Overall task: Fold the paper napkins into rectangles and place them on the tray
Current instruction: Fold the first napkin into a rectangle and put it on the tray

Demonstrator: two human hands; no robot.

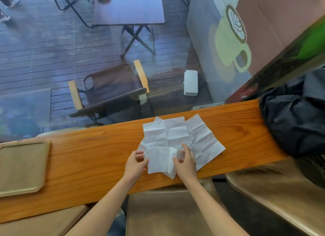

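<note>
Two creased white paper napkins lie unfolded and overlapping on the wooden counter [91,158]. The top napkin [165,139] is in the middle, and a second napkin [205,144] sticks out under it to the right. My left hand [136,162] pinches the near left edge of the top napkin. My right hand [185,162] pinches its near right part, where the paper is lifted and partly turned over. A beige tray [22,167] with a raised rim sits on the counter at the far left, with nothing on it.
A black bag [297,119] rests on the counter's right end. A glass pane rises right behind the counter, with a chair and a table outside. Brown seats [274,188] stand below the counter's near edge.
</note>
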